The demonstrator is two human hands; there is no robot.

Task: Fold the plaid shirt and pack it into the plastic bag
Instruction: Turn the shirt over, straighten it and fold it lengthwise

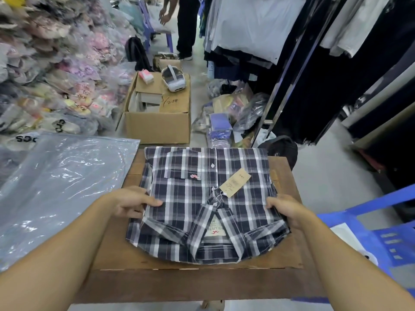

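The plaid shirt [190, 198], navy, grey and white, lies folded into a rectangle on a small wooden table [157, 281], collar toward me, with a brown paper tag [235, 182] on its front. My left hand [132, 203] grips the shirt's left edge, thumb on top. At the right edge my right hand [289, 211] holds the fabric, fingers curled under it. The clear plastic bag [60, 187] lies flat to the left of the table, partly over a pile of packed goods.
A cardboard box [157, 124] with a white headset [174, 78] on its flap stands beyond the table. Bagged goods are stacked at left, hanging clothes [314, 41] at right. A blue plastic chair [381, 239] is at my right. A person [182, 25] stands in the far aisle.
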